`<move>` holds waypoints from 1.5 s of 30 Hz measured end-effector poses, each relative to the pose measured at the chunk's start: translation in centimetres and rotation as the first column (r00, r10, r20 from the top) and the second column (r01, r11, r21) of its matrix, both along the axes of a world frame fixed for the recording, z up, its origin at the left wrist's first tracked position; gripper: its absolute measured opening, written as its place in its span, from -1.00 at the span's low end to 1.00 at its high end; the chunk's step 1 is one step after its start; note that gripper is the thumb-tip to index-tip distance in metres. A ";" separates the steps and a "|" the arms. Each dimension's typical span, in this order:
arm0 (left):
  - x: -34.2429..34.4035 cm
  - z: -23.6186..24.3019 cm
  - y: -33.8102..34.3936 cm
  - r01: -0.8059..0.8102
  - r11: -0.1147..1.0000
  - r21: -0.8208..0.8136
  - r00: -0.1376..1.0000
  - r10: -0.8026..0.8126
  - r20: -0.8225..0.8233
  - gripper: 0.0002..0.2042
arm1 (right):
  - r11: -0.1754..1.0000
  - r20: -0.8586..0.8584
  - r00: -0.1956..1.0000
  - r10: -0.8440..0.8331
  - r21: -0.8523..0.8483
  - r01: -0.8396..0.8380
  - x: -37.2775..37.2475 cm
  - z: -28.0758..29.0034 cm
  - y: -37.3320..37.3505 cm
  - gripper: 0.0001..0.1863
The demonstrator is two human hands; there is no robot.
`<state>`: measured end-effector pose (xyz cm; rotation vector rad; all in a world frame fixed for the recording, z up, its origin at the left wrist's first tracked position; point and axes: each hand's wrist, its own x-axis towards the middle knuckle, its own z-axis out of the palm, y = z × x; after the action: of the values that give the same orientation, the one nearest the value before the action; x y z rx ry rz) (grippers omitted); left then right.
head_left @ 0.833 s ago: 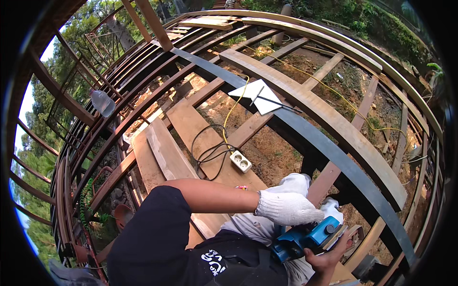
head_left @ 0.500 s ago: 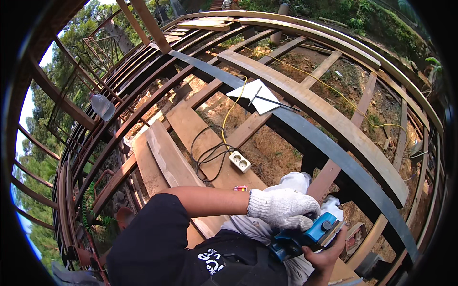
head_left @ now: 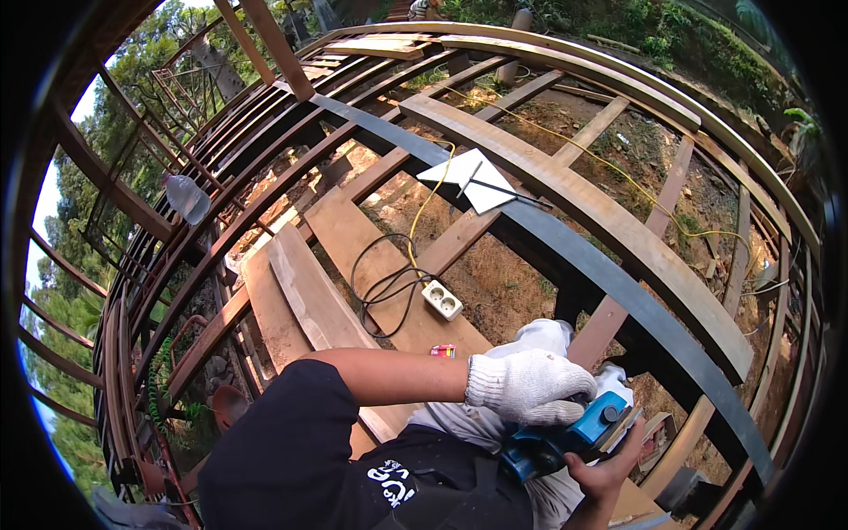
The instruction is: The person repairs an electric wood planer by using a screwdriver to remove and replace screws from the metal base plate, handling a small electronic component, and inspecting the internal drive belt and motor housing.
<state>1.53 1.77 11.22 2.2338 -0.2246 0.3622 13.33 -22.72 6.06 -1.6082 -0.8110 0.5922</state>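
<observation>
Left hand: in a white knit glove, the left hand (head_left: 534, 389) is curling its fingers over the upper side of the tool; I cannot tell whether they are pinching anything, as the fingertips are hidden.
Right hand: bare, the right hand (head_left: 605, 477) is gripping the tool from its lower right, thumb on the near side and fingers wrapping around the far edge.
Blue tool: the blue power tool (head_left: 579, 431) is lying tilted between the two hands, touching both, with its dark round knob facing up.
Red packet: a small red packet (head_left: 443, 351) is lying just beyond the left wrist, on a board.
Socket block: farther out past the left hand, a white socket block (head_left: 442, 301) is resting with a black cord (head_left: 364, 305) looping to its left and a yellow cord (head_left: 412, 243) running away behind it.
Planks: loose planks (head_left: 309, 291) are lying beyond the left forearm.
Beam: a dark grey beam (head_left: 583, 252) is curving past both hands on their far side, carrying white flat pieces (head_left: 488, 193); a wide board (head_left: 565, 190) is lying beyond it.
Bottle: a clear plastic bottle (head_left: 187, 200) is sitting well apart, far to the hands' left.
</observation>
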 end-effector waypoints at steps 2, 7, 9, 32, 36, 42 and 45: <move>0.7 -0.5 -0.5 -0.096 0.995 0.030 0.993 0.098 -0.073 -0.74 | 0.999 -0.036 0.999 -0.023 0.037 0.025 0.1 1.1 0.7 0.17; 2.3 -1.1 1.0 0.147 0.970 0.192 0.982 -0.121 -0.143 -0.83 | 0.998 0.144 0.990 0.007 0.059 -0.016 1.1 1.9 2.1 -0.04; 3.1 3.0 1.5 -0.221 0.900 -0.376 0.562 -0.197 -0.803 -0.70 | 0.999 0.192 0.981 0.037 0.013 -0.040 0.7 2.0 2.7 -0.05; 2.0 -1.5 -0.9 -0.067 0.997 0.048 0.994 0.071 -0.088 -0.76 | 0.991 0.116 0.993 0.019 0.129 -0.034 1.1 1.5 1.6 0.02; 3.5 -1.7 -0.9 0.049 0.959 0.278 0.997 -0.031 -0.068 -0.80 | 0.987 0.036 0.999 -0.019 0.160 0.014 1.6 1.3 1.2 0.00; 2.2 0.4 -1.4 -0.099 0.977 -0.189 0.935 0.026 -0.353 -0.66 | 0.979 -0.086 0.996 0.011 0.205 0.007 1.3 1.5 1.1 0.02; 1.9 -1.4 -1.3 -0.114 0.990 -0.083 0.993 0.111 -0.042 -0.64 | 0.984 -0.089 0.995 0.051 0.175 -0.035 1.6 1.6 1.1 0.04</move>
<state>3.44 0.42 9.78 2.1718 -0.0623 0.3829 14.93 -21.65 7.68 -1.3980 -0.8071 0.6062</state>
